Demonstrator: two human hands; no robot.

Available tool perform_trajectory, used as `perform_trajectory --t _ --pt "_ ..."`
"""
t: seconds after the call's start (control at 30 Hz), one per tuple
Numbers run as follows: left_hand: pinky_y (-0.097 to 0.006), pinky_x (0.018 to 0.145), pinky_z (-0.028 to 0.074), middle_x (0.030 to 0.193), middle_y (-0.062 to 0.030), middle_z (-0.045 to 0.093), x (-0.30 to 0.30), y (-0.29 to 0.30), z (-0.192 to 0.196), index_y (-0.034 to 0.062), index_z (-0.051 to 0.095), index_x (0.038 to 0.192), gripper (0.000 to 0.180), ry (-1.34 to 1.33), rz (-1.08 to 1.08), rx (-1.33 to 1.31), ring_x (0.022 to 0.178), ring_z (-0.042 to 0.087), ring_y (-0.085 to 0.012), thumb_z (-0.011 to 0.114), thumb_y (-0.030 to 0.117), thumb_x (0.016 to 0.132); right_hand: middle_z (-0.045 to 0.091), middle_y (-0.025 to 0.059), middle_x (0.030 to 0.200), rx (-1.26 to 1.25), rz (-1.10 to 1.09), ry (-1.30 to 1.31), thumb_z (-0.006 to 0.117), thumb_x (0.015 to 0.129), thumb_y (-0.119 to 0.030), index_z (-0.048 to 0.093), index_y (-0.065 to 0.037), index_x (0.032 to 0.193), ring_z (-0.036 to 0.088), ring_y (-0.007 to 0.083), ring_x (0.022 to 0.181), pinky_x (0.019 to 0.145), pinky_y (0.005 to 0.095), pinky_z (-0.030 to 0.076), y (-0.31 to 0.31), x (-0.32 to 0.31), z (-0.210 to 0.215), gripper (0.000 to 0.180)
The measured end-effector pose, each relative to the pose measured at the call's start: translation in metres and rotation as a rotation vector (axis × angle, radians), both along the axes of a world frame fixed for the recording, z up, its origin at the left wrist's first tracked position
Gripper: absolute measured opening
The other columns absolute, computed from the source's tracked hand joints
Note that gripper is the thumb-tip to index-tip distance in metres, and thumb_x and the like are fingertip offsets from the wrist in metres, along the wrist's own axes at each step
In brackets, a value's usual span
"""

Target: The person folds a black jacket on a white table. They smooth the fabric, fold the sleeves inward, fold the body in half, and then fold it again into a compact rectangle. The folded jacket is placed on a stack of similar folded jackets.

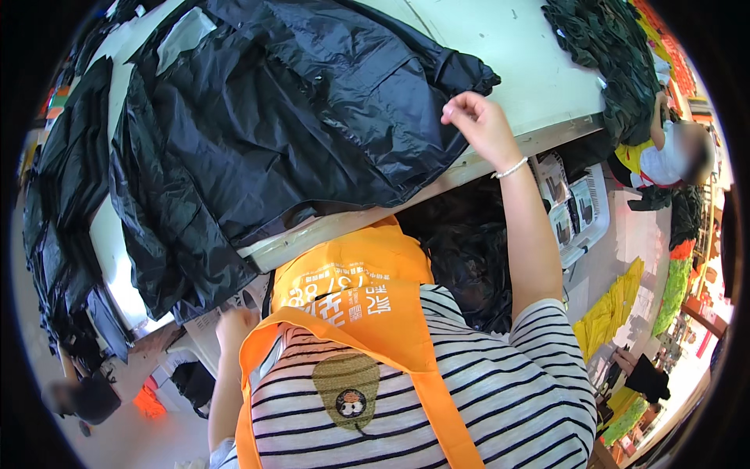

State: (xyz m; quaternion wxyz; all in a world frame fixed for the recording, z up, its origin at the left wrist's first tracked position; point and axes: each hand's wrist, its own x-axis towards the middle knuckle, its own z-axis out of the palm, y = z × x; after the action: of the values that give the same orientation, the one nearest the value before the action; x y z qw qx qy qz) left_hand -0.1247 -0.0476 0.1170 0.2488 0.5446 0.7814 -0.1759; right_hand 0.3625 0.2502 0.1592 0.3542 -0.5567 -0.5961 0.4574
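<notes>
- So the shiny black thin-fabric garment (266, 117) is lying spread out and wrinkled on the white desk (539, 66), taking up the upper left and upper middle of the frame.
- Right hand (483, 127), the one wearing a white beaded bracelet (510, 168), is hovering at the garment's right edge. Its fingers are curling in close to the thumb; can't tell if any fabric is caught between them.
- Left hand (236, 324) is sitting low, left of centre, below the desk edge. It's blurry and partly hidden, so no clue about those fingers.
- Handling-wise, I'm guessing light, floppy and kinda slippery, not fragile, but probably sliding and creasing easily.
- For grabbing it, I'd be going for the bunched end (486, 76) at the right plus the lower hem, pinching firmly.
- More black garments (66, 180) are hanging at far left, and a dark crumpled fabric pile (605, 59) is sitting upper right.
</notes>
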Motion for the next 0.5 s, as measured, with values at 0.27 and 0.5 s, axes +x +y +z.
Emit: perform_trajectory --t 0.27,0.5 --pt "-0.037 0.063 0.049 0.073 -0.0135 0.064 -0.032 -0.156 -0.086 0.0047 0.066 0.081 0.018 0.164 -0.043 -0.244 0.073 0.065 -0.03 0.068 0.022 0.077 0.058 0.0082 0.128 0.224 0.38 -0.674 0.058 0.08 0.004 0.063 -0.013 0.115 0.066 0.023 0.086 0.076 0.0308 0.051 -0.031 0.028 -0.005 0.04" --pt "-0.034 0.071 0.051 0.083 -0.0119 0.067 0.026 0.028 0.016 0.0035 0.067 0.091 0.024 -0.368 0.148 0.166 0.082 0.066 -0.0282 0.071 0.022 0.076 0.069 0.004 0.085 0.171 0.164 -0.511 0.065 0.083 -0.007 0.065 -0.006 0.099 0.064 0.017 0.074 0.068 0.0272 0.05 -0.026 0.006 0.001 0.016"
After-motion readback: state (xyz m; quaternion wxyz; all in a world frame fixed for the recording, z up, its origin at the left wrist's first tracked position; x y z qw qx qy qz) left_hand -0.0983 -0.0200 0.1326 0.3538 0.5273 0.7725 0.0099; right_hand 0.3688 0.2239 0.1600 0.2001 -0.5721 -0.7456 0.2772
